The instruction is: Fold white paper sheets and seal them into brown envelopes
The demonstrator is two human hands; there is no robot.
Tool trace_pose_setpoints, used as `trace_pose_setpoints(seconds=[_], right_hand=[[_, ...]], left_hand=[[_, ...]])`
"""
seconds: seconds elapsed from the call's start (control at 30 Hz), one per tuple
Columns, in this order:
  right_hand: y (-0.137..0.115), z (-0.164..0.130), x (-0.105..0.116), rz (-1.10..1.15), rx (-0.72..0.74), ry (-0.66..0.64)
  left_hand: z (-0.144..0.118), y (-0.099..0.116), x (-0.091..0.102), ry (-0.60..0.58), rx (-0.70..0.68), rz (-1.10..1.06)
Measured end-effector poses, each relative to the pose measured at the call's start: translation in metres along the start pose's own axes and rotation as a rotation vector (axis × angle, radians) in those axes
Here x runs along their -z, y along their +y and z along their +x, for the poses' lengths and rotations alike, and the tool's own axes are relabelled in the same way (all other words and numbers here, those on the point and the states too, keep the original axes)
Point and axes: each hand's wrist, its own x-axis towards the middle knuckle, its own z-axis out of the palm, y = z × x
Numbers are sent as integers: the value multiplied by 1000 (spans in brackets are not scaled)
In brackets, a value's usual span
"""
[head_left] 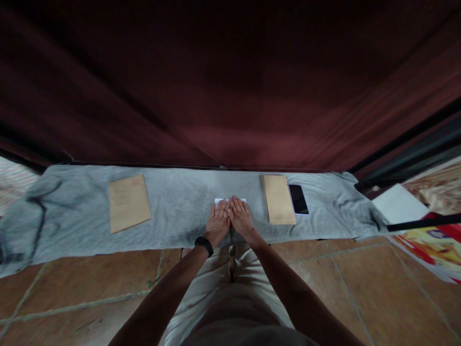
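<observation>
A small white sheet of paper (218,200) lies on the grey cloth in front of me, mostly covered by my hands. My left hand (218,222) rests flat on it, fingers stretched forward, a black band on the wrist. Beside it, touching at the fingertips, my right hand (240,217) also lies flat on the paper. Only the paper's far edge and corners show. To the right is a stack of brown envelopes (280,199); a single brown envelope (129,203) lies off to the left.
A dark-screened phone (298,199) sits right of the envelope stack. The grey cloth (180,192) covers a long narrow surface against a dark red curtain (223,139). A colourful box (432,247) and a white sheet (400,205) are at far right. Tiled floor (324,269) shows below.
</observation>
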Motion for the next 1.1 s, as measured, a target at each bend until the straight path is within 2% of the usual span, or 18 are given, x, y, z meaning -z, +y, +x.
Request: trace_pose_setpoints(seconds=[0.23,0.47,1.1], right_hand=[[11,-4,-1,-22,6,10],[22,-12,-2,-46,7,93],[41,-37,-2,-22,-125,213]], left_hand=[[-2,-2,3,1,-43,14],[-6,-6,3,30,-90,23],[-5,-4,1,31,-98,24]])
